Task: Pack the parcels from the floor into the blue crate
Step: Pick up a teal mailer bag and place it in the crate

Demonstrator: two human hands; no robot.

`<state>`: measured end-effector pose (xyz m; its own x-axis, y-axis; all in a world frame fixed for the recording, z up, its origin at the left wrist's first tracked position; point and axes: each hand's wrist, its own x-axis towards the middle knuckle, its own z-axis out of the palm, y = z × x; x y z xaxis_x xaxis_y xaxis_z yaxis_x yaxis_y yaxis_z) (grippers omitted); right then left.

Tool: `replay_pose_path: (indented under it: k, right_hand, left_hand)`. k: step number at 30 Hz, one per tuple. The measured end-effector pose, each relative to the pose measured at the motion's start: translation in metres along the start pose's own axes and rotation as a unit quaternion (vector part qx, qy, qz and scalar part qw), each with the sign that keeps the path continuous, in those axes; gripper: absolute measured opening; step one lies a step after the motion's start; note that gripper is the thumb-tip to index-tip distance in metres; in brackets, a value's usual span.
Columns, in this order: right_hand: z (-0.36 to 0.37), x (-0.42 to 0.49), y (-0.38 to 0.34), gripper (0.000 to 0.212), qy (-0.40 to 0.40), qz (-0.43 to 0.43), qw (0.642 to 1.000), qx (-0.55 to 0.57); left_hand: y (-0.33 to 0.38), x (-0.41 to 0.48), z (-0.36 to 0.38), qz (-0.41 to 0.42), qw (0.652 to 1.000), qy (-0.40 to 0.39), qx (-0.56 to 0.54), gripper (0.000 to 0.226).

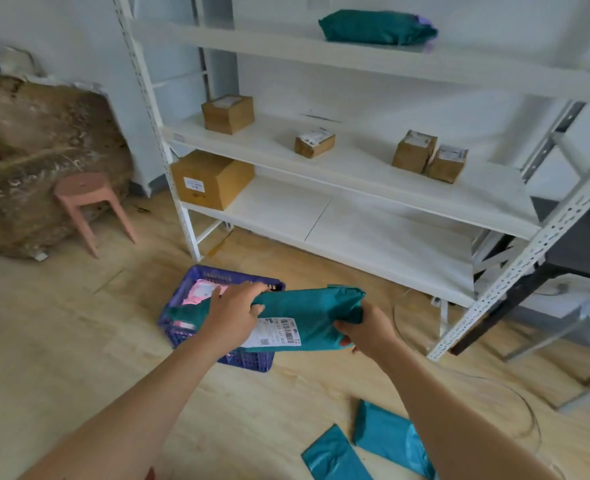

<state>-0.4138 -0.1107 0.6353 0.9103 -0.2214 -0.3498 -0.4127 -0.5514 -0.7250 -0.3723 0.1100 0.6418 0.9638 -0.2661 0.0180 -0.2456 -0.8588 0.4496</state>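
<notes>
Plainly, both hands hold one teal plastic mailer parcel with a white barcode label (316, 311) in the air over the near right part of the blue slatted plastic crate (252, 358), which stands on the pale wooden floor (61, 341). The left hand (232, 317) grips its upper edge, fingers curled over the top and thumb on the label side. The right hand (366, 329) clasps its right end from below. A pink soft parcel (203, 292) lies inside the crate. Two more teal flat mailer parcels (335, 455) lie side by side on the floor near the right forearm. Behind stands a white metal shelving rack (355, 174) bearing brown cardboard boxes (227, 114).
</notes>
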Motion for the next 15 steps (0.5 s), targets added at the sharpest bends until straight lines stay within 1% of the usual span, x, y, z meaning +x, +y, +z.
replay_pose_path:
  k: [3, 7, 11, 15]
  right_hand:
    - [0.021, 0.034, -0.016, 0.018, -0.008, 0.007, 1.000, 0.008]
    - [0.044, 0.097, -0.038, 0.016, -0.026, 0.023, 0.999, 0.007]
    - [0.060, 0.174, -0.062, 0.015, -0.025, 0.053, 0.998, 0.018]
    - [0.073, 0.245, -0.087, 0.009, -0.003, 0.092, 0.995, 0.029]
  left_hand:
    - [-0.029, 0.029, 0.000, -0.028, 0.999, 0.029, 0.028, 0.043]
    - [-0.074, 0.072, -0.002, -0.085, 0.994, -0.004, 0.065, 0.063]
    - [-0.111, 0.135, -0.007, -0.092, 0.990, -0.049, 0.097, 0.069]
    - [-0.149, 0.206, -0.013, -0.098, 0.986, -0.078, 0.109, 0.068]
